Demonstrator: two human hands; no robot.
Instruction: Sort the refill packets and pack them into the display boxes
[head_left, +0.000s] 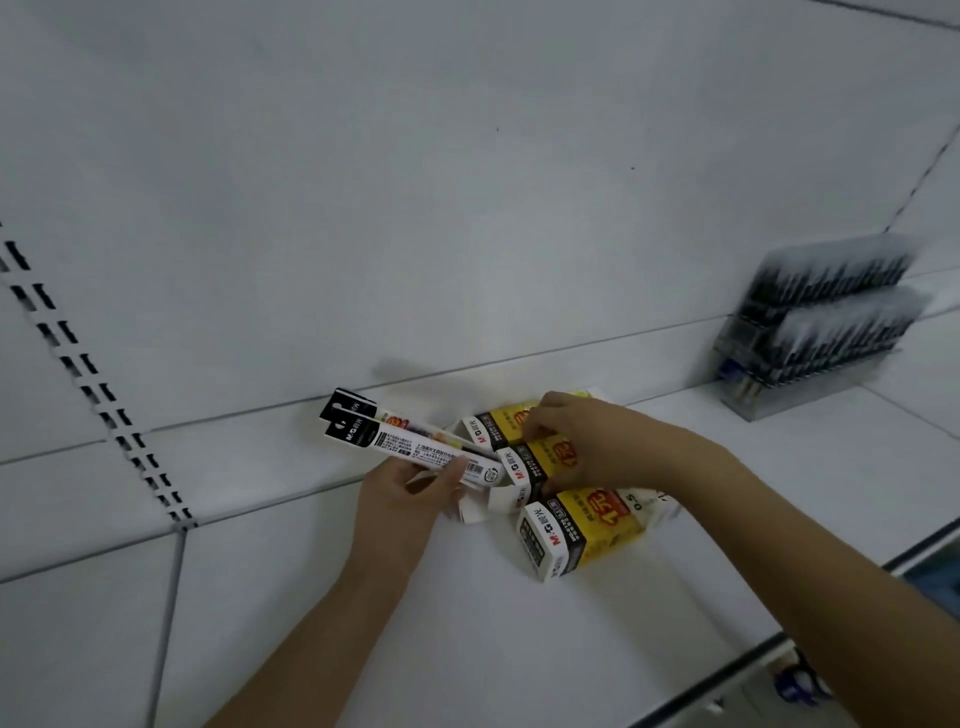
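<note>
My left hand (402, 501) grips a bundle of long, thin refill packets (395, 441), white and black with printed labels, fanned up and to the left. Three yellow, white and black display boxes lie on the white shelf: a far one (501, 423), a middle one (540, 460) and a near one (576, 532). My right hand (582, 439) rests on the far and middle boxes, fingertips pinched at the top of the far box. Whether it holds a packet is hidden by the fingers.
The white shelf (467, 623) meets a white back panel. A slotted upright strip (98, 389) runs down the left. A clear rack of dark pens (815, 327) stands at the right rear. The shelf's front edge (727, 680) runs at lower right.
</note>
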